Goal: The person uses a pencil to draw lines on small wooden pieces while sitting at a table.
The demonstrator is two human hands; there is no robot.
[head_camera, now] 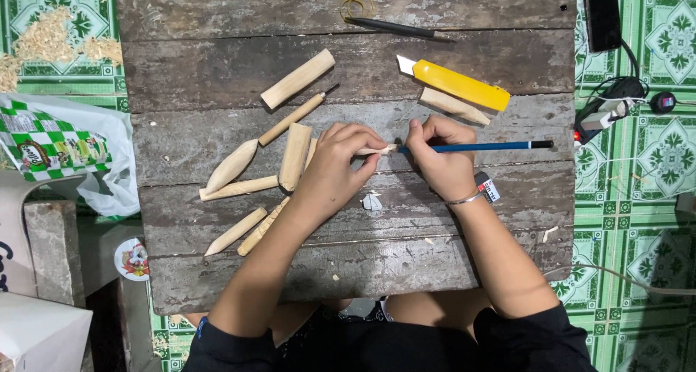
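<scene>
My left hand (341,162) is curled tight around a small pale carved wooden piece (377,150), pinning it to the weathered grey plank counter (507,205) near its middle; only the piece's pointed tip shows past my fingers (362,136). My right hand (442,158) pinches a blue pencil with a black end (478,146), its point touching that wooden tip, the shaft running toward the counter's right edge. A thin silver bracelet (464,198) circles my right wrist.

Just beside my right wrist lies a small eraser in a printed sleeve (487,188). Below my hands sits a small pale grey scrap (372,202). Beyond my right hand, toward the far edge, lie a short tapered wooden peg (454,106) and, touching it, a yellow utility knife with its blade out (457,84). Nearer the far edge rest a slim black tool (391,27) and a yellow rubber band (357,4).

Left of my left hand, carved pale wooden sticks (246,162) are scattered, some pointed, and a squared wooden block (297,78) lies farther back. Off the left edge, on green patterned floor tiles (667,154), lie wood shavings (51,42) and a white plastic bag (80,151). Off the right edge are a black phone (602,15) and cables (616,96).
</scene>
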